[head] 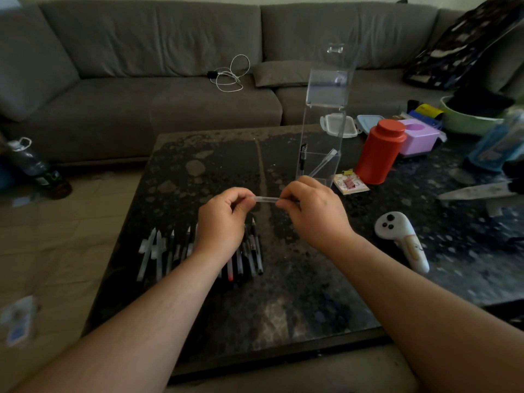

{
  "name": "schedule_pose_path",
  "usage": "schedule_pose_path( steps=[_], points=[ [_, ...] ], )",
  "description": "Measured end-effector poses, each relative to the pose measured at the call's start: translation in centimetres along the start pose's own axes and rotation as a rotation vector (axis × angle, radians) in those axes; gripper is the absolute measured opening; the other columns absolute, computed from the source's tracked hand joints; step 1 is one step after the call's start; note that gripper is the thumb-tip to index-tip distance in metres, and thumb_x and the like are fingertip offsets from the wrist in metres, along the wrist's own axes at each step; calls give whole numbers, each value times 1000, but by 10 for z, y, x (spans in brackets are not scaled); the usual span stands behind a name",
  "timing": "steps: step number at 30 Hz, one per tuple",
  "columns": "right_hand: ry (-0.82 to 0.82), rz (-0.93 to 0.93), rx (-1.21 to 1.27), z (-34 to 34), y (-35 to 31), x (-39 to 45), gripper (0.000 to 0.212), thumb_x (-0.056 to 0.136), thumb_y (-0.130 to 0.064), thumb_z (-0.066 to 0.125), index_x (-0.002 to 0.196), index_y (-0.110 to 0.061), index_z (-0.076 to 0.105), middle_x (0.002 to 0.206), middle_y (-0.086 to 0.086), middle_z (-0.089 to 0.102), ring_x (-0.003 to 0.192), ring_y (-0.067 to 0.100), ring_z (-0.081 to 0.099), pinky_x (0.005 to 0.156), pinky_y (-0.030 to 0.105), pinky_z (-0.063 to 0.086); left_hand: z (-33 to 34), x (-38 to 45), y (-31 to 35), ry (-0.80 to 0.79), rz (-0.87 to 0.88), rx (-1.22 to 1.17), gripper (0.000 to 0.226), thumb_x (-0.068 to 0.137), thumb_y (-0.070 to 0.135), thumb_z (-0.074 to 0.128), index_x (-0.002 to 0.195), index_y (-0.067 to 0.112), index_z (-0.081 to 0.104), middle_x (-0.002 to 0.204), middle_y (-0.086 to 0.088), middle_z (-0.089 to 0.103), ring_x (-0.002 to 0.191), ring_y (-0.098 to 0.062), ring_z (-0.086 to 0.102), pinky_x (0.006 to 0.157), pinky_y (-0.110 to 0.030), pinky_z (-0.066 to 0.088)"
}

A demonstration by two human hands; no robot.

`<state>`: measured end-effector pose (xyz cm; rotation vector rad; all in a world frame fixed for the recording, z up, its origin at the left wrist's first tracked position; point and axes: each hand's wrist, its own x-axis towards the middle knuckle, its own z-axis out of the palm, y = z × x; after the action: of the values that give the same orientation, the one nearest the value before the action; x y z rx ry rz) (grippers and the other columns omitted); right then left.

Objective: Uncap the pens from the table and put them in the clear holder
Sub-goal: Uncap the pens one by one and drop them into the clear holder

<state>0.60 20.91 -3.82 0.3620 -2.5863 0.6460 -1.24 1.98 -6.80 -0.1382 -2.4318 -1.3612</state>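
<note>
- Step in hand: uncapping, by the look of it; one pen (265, 199) is held level between both hands above the table (283, 293)
- L hand (224, 219) is pinched on the pen's 9 o'clock end; R hand (310, 211) is pinched on its 3 o'clock end; which end carries the cap can't be told, too blurred
- Clear holder (321, 143) is stood upright just at 12 o'clock of the R hand; two pens are seen inside already
- Row of pens (170, 251) is left at 6 o'clock under the L hand, partly hidden by the wrist
- Next, probably: ends to be pulled straight apart, cap set aside, pen lifted over the holder's open top & dropped in
</note>
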Motion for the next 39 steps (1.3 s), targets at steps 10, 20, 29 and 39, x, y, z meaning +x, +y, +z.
schedule_pose_path(
  steps=[10, 20, 29, 39],
  points=[
    [-13, -5, 10, 0, 2, 2, 6, 95, -29, 72, 96, -23, 72, 94, -9, 60, 82, 12, 57, 70, 29, 47, -1, 0, 3, 14, 66, 79, 13, 99, 17, 73, 98, 28, 80, 88, 19, 71, 85, -1, 67, 76, -9, 46],
    [-83, -223, -245, 13, -13, 6, 15, 96, -27, 65, 111, -28, 69, 92, -5, 68, 88, 27, 61, 68, 38, 48, 8, -6, 7, -65, -53, -47, 8, 103, 30, 68, 101, 34, 74, 88, 18, 73, 84, 6, 66, 74, -17, 53],
    [501, 330, 152, -71, 17, 76, 40, 104, -12, 57, 141, -21, 44, 101, -6, 62, 78, -6, 59, 66, 12, 48, 3, -7, 8, -170, -35, 47, 31, 104, 33, 62, 135, 33, 64, 106, 18, 60, 99, -3, 57, 88, -26, 52],
    [353, 317, 131, -34, 51, 82, 15, 107, -24, 52, 119, -32, 47, 100, 1, 69, 83, 20, 69, 72, 51, 61, 2, -9, -7, -272, 51, 339, 22, 103, 29, 64, 118, 43, 70, 114, 25, 47, 114, 3, 30, 97, -19, 27]
  ],
)
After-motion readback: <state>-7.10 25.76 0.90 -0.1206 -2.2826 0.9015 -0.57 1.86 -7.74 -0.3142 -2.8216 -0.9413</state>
